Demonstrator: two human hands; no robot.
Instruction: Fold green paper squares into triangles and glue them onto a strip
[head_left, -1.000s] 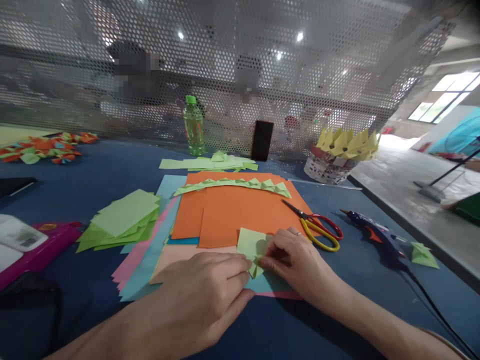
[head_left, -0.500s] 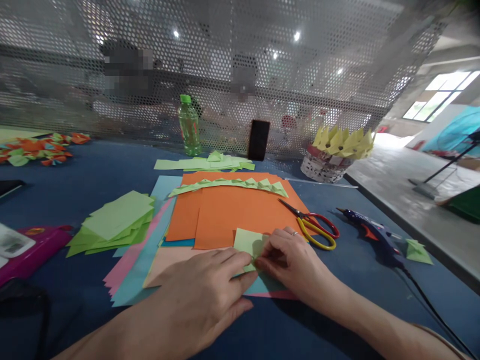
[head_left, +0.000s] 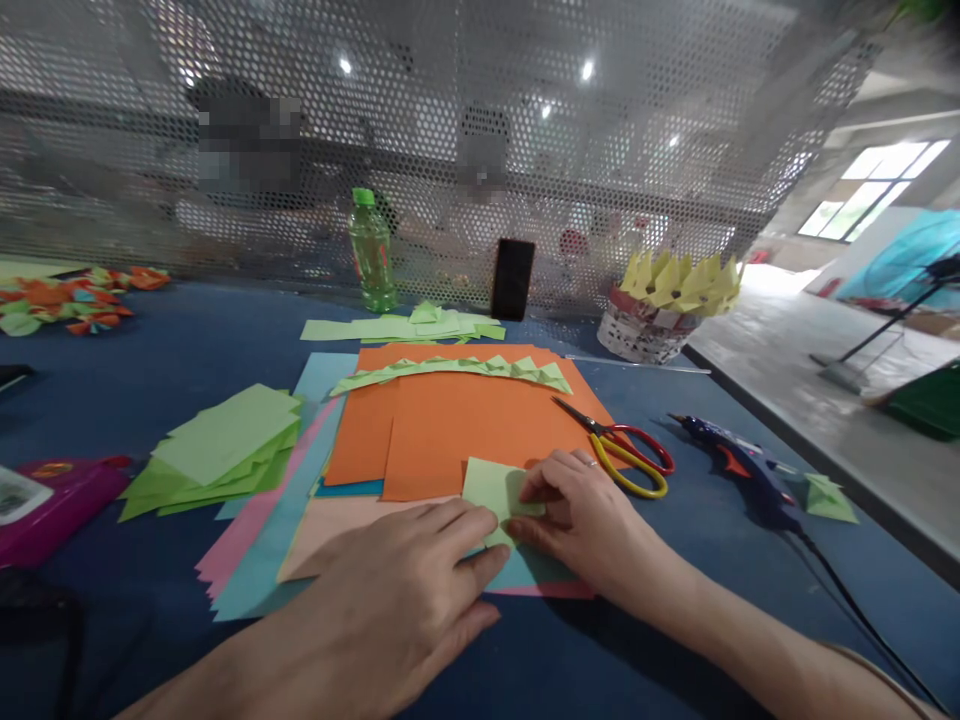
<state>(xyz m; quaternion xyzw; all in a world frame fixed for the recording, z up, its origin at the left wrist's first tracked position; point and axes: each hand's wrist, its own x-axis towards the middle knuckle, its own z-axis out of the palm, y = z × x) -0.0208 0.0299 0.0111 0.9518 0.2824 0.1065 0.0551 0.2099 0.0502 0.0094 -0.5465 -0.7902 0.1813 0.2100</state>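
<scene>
A light green paper square (head_left: 484,482) lies over the front of a stack of coloured sheets. My left hand (head_left: 409,585) rests palm down on its left and lower side, fingers stretched out and thumb apart. At the paper's right edge, my right hand (head_left: 581,510) pinches it between thumb and bent fingers, a ring on one finger. The fingers hide part of the paper. Behind it, a green strip of folded points (head_left: 457,368) crosses the orange sheets (head_left: 465,430). Scissors (head_left: 626,455) with red and yellow handles lie right of the orange sheets, partly on them.
Green squares (head_left: 225,440) are piled at left, near a magenta device (head_left: 67,505). A glue gun (head_left: 735,455) and folded green piece (head_left: 830,498) lie at right. Behind stand a bottle (head_left: 371,255), a phone (head_left: 513,280) and a basket with yellow points (head_left: 652,315).
My right thumb and forefinger have parted slightly at the paper's edge. My left hand stays almost in place, and the whole view has shifted a little.
</scene>
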